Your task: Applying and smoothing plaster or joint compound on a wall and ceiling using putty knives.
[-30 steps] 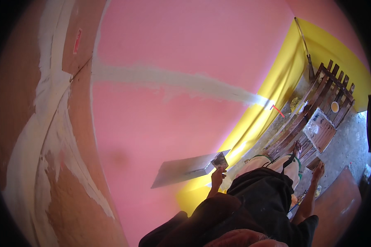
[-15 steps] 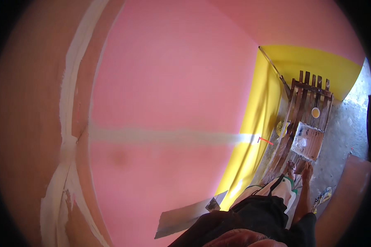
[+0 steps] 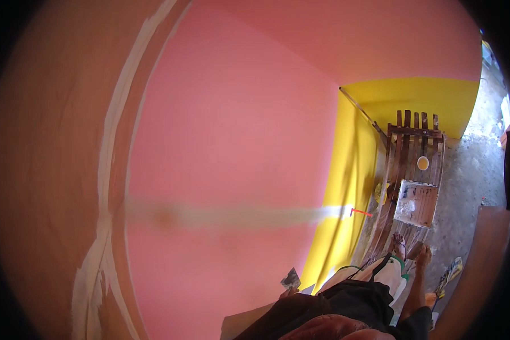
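Observation:
Low in view, my left hand, partly hidden by my dark clothing, holds a long metal plate with a small square, grey-smeared piece at its end. My right hand is closed round a flat brownish tool, probably a blade, beside my bare foot on a slatted wooden platform. On the platform are a smeared square board and a small round container with pale contents.
A pink wall has a pale filler band and yellow lower part. Brown panelling with filled seams fills the left. A red-handled tool is by the yellow surface, a pole leans in the corner, and a brown sheet lies right.
The view has turned, showing more ceiling and the bright opening at right. My left hand and plate have dropped toward the lower edge, partly out of sight.

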The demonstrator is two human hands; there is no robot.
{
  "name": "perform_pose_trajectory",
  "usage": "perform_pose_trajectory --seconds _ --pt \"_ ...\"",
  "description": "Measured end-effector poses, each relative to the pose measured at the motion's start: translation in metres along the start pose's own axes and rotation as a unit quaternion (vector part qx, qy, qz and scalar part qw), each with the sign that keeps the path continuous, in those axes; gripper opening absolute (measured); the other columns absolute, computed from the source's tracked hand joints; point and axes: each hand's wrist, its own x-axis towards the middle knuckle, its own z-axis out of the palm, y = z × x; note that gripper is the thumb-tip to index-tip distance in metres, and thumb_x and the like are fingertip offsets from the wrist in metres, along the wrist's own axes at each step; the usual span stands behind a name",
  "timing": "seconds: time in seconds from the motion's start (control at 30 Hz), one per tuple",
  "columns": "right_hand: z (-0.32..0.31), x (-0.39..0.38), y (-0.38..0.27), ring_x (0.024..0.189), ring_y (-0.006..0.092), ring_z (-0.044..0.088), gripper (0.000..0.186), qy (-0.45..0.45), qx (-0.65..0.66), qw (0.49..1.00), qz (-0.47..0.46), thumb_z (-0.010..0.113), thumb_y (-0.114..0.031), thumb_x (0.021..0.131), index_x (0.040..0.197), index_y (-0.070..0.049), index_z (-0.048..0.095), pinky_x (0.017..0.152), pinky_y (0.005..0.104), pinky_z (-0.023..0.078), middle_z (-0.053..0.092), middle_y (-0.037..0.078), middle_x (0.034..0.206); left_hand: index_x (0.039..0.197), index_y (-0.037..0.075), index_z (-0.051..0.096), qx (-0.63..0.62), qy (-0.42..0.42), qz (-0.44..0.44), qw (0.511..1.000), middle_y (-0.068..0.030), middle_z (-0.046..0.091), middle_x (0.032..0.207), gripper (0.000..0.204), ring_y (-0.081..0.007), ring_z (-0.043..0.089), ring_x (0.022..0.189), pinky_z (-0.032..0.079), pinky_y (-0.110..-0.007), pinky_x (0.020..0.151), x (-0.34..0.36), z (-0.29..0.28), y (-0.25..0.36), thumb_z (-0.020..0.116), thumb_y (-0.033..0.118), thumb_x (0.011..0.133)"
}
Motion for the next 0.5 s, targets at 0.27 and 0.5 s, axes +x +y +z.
perform_pose_trajectory --seconds 0.27,0.5 --pt "-0.028 0.001 0.036 0.071 0.0245 0.060 0.028 0.044 -0.106 0.993 -0.030 0.049 -0.025 0.093 0.092 0.000 0.061 0.063 0.0389 0.046 0.062 0.014 0.079 0.100 0.001 0.064 0.081 -0.030 0.047 0.995 -0.0129 0.067 0.080 0.039 -0.0182 0.063 0.065 0.050 -0.031 0.062 0.032 0.003 0.048 0.045 0.035 0.095" --pt "-0.017 -0.040 -0.029 0.077 0.0320 0.061 0.031 0.066 -0.058 0.995 0.043 0.048 -0.027 0.093 0.094 0.001 0.061 0.069 0.0413 0.046 0.063 0.019 0.084 0.099 0.001 0.065 0.148 -0.056 0.063 0.985 -0.0129 0.067 0.079 0.040 -0.0181 0.063 0.065 0.050 -0.031 0.063 0.075 0.001 0.081 0.045 0.036 0.094"
